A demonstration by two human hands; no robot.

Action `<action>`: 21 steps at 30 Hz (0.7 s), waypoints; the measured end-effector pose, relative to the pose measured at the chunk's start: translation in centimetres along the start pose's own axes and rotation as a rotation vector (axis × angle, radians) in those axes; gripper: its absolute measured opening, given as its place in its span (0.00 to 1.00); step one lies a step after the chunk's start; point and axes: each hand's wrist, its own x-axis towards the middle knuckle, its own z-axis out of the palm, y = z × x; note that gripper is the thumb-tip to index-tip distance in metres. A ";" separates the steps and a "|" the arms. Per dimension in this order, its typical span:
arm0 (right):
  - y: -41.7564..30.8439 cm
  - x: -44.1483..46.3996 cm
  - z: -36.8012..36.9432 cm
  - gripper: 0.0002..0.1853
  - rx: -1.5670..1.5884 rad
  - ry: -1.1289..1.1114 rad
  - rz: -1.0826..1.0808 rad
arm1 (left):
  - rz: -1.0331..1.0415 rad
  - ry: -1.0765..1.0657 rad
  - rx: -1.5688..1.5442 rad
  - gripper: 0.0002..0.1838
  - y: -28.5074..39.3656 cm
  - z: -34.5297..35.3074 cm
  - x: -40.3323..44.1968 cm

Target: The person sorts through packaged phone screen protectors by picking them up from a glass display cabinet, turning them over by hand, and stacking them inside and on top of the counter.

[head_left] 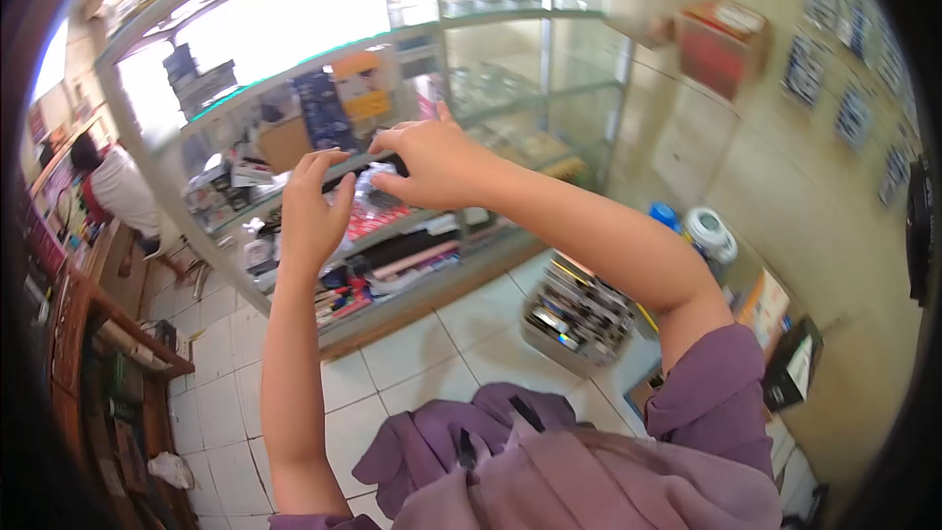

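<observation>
Both arms reach forward to a glass display cabinet (545, 88). My left hand (316, 206) is raised at its front, with thumb and fingers curved apart and nothing visible between them. To its right, my right hand (429, 162) is held with fingers bent toward the left one; thumb and fingers are apart and no object shows in it. Behind and between the hands, a crinkled clear plastic packet (371, 186) lies on a shelf above a red and white patterned item (378, 222). Whether the fingertips touch the shelf edge cannot be told.
A bin of flat items (579, 314) stands on the tiled floor at right, near a white round container (708, 231). A red box (724, 47) is by the wall. Wooden shelving (74, 334) stands at left; a person in white (125, 186) is beyond it.
</observation>
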 end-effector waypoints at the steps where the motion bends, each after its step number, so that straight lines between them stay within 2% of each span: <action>1: 0.7 -3.4 -1.0 0.25 -0.005 0.009 0.034 | 0.050 -0.035 -0.075 0.14 2.2 1.5 -0.8; 3: 2.3 -10.5 -2.2 0.22 -0.003 0.069 0.107 | 0.118 -0.132 -0.175 0.16 6.4 4.7 -1.9; 5: 5.2 -16.8 -1.9 0.22 0.093 0.313 0.220 | 0.125 -0.219 -0.275 0.17 10.3 7.8 -3.1; 7: 7.7 -22.6 -1.3 0.23 0.107 0.452 0.342 | 0.131 -0.306 -0.394 0.18 12.8 11.6 -4.3; 9: 9.8 -27.5 0.6 0.27 0.182 0.613 0.515 | 0.117 -0.401 -0.415 0.24 13.9 16.2 -6.0; 10: 11.2 -29.7 2.2 0.28 0.219 0.664 0.610 | 0.120 -0.406 -0.423 0.24 14.0 18.4 -6.9; 11: 12.5 -31.6 4.0 0.30 0.257 0.715 0.702 | 0.075 -0.447 -0.431 0.32 14.1 20.7 -7.8; 12: 13.5 -33.2 6.0 0.30 0.295 0.757 0.778 | 0.031 -0.488 -0.436 0.39 14.0 22.9 -8.7; 13: 14.5 -34.4 8.1 0.31 0.335 0.798 0.852 | 0.034 -0.489 -0.437 0.39 13.8 24.9 -9.6; 16: 16.8 -36.7 13.4 0.34 0.504 0.843 0.968 | -0.127 -0.598 -0.472 0.62 13.5 29.7 -12.3; 21: 17.6 -36.6 14.8 0.33 0.633 0.921 1.030 | -0.206 -0.467 -0.462 0.63 14.4 32.0 -14.2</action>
